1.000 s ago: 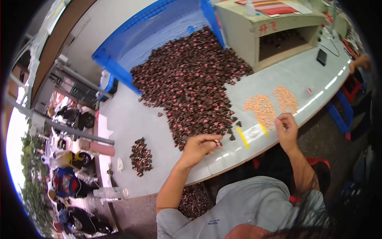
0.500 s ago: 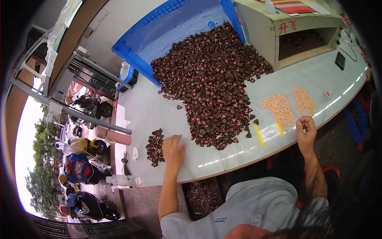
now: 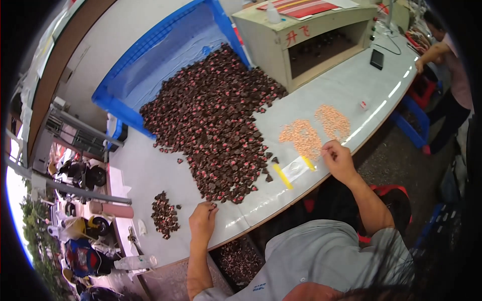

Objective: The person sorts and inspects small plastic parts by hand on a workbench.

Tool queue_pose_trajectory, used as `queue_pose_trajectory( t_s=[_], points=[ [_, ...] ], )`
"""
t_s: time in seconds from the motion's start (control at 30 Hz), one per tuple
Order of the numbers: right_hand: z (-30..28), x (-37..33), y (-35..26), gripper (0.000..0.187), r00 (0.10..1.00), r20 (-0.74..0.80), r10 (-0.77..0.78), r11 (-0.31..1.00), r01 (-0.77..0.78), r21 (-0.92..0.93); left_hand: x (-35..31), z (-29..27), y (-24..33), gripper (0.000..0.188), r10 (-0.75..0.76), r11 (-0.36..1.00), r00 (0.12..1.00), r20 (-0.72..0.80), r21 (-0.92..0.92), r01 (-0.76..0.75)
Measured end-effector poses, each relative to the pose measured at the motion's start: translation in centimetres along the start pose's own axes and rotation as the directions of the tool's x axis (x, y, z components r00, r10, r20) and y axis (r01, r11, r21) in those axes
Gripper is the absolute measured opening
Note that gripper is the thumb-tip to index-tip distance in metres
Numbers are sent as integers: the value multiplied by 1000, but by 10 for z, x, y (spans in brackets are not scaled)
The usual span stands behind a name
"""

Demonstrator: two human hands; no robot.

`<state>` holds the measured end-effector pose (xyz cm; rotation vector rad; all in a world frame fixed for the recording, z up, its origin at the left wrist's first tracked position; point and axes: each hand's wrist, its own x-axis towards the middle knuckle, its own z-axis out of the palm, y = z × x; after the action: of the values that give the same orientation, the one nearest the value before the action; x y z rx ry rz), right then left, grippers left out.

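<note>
A large heap of dark, pink-flecked pieces [image 3: 216, 130] is being carried by the middle of the grey tabletop [image 3: 145, 175], spreading from the far edge toward the near edge. At the heap's near-left corner, the left hand [image 3: 202, 220] is being held with fingers curled and the thumb close by; a dark spot is being shown at the fingertips, but whether a piece is being pinched cannot be told. Nearer the tabletop's left end, a small pile of dark pieces [image 3: 164, 215] is being left apart from the heap. Right of the heap, two patches of pale orange bits [image 3: 301, 136] are being spread toward the near edge. Beside them, the right hand [image 3: 339, 160] is being held with thumb and fingertips pressed together; whatever is being pinched there is being hidden. Two yellow strips [image 3: 282, 176] are being seen between the hands. The heap's far side is being enclosed by a blue crate [image 3: 118, 95] at the far edge. To its right, a pale cabinet [image 3: 261, 40] is being supported, and a black device [image 3: 376, 59] is being displayed farther right.
</note>
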<state>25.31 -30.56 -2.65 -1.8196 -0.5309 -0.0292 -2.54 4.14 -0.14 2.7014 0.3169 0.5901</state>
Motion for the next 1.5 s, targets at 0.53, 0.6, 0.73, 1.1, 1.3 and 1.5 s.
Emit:
queue_pose_trajectory(
  t_s=[0.53,0.6,0.73,1.1,1.3,1.5],
  points=[
    [-8,6,-15,6,940,320,-122,829,274,-488,72,69,90,28,-89,170,681,727,-663,729],
    [-11,8,-17,4,940,330,-83,828,249,-502,84,74,99,29,-28,163,638,770,-626,762],
    [-13,11,-18,5,935,355,0,816,205,-541,97,82,103,27,129,267,554,822,-567,779],
    [27,-25,-60,14,847,505,-165,960,256,-115,82,91,108,23,141,256,551,823,-568,782],
    [57,-37,-55,12,845,450,-288,945,326,-9,79,93,108,20,120,266,575,809,-585,767],
    [51,-35,-58,9,836,509,-205,973,230,15,81,92,111,18,111,214,554,825,-564,797]
  ],
)
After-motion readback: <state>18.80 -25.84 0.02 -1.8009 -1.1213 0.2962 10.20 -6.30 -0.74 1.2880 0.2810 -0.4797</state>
